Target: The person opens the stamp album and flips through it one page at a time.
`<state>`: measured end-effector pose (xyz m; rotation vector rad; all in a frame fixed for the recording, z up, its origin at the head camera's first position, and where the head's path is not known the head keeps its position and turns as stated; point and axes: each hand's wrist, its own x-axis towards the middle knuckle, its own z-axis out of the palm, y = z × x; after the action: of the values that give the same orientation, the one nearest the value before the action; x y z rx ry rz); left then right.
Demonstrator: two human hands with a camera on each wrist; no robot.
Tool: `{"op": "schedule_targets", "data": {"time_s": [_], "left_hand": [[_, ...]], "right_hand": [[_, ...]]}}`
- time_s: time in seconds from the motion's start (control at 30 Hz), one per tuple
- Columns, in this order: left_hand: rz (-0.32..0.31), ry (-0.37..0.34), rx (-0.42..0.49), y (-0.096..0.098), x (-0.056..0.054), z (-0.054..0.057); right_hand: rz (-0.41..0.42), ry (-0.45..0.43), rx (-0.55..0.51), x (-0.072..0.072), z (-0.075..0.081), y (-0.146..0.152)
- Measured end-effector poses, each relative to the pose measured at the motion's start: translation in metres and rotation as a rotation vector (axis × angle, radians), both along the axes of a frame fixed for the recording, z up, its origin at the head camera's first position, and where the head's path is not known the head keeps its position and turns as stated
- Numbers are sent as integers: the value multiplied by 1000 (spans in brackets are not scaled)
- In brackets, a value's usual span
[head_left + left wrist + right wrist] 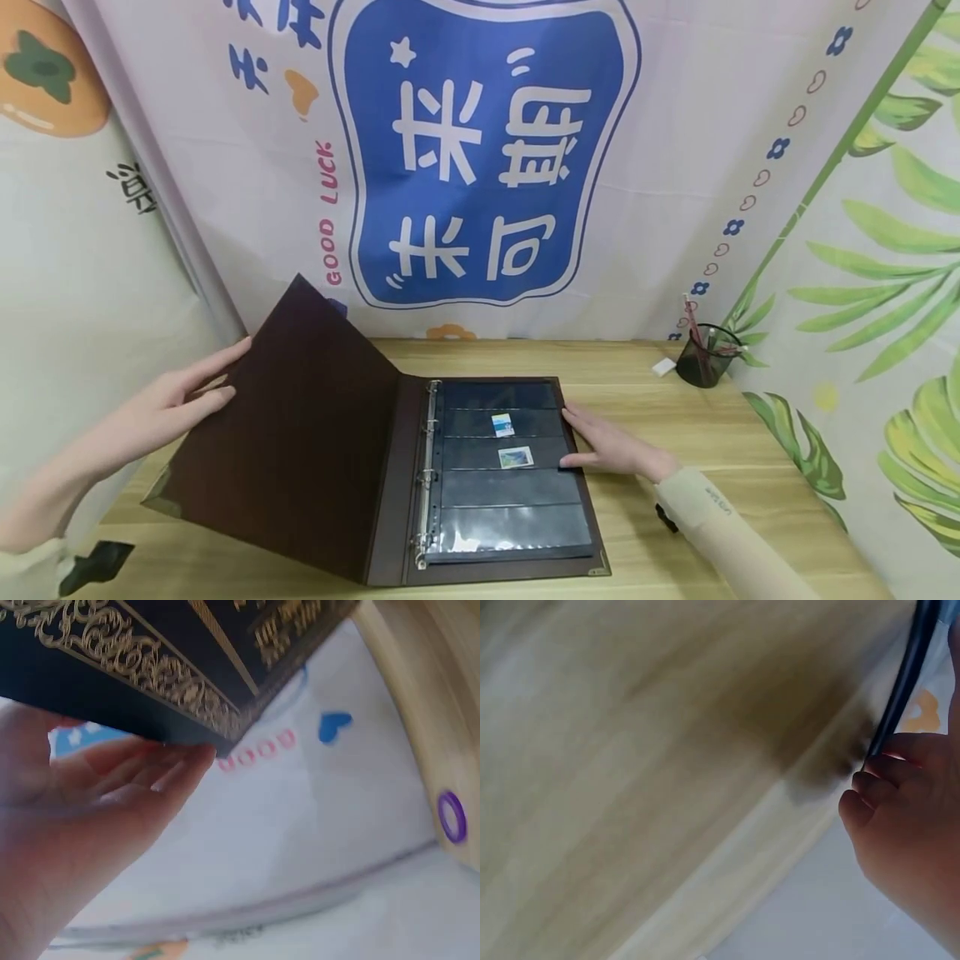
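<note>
A dark brown ring-bound stamp album (pixel 487 571) lies opened on the wooden table. Its front cover (pixel 300 433) stands tilted up to the left; gold ornament decorates its outside. With fingers mostly straight, my left hand (pixel 176 400) touches the cover's outer edge, and it also shows below that edge in the left wrist view. Two small stamps, a blue-white one (pixel 502 425) and a green-blue one (pixel 516 457), sit in the black pocket page (pixel 487 487). At the album's right edge my right hand (pixel 611 442) grips the border, thumb above, other fingers curled beside it.
A black mesh pen holder (pixel 705 358) with pens stands at the back right, a white eraser (pixel 663 367) next to it. Printed cloth (pixel 675 167) hangs behind the table. A purple ring (pixel 452 817) appears at the edge of the left wrist view.
</note>
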<state>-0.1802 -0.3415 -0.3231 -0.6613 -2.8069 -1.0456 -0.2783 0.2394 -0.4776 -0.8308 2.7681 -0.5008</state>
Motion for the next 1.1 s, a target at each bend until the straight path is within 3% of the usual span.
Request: {"op": "schedule_targets", "data": {"time_s": [0.17,0.37,0.53,0.8,0.97,1.1], "left_hand": [[-40,-38,-31,-21,3,-10],[0,-164,-86,-41,2,-24],[33,-244,-98,-49,1,-45],[53,-255,-168,-48,0,-84],[43,-211,-178,-39,-2,-106],[81,-146,-237,-33,-3,-121]], "right_hand": [[8,-2,17,2,-2,0],[12,24,33,1,-2,4],[11,31,49,-2,-2,11],[0,10,53,-7,-1,27],[-10,1,67,-11,-1,36],[-5,-4,56,-12,-2,41]]}}
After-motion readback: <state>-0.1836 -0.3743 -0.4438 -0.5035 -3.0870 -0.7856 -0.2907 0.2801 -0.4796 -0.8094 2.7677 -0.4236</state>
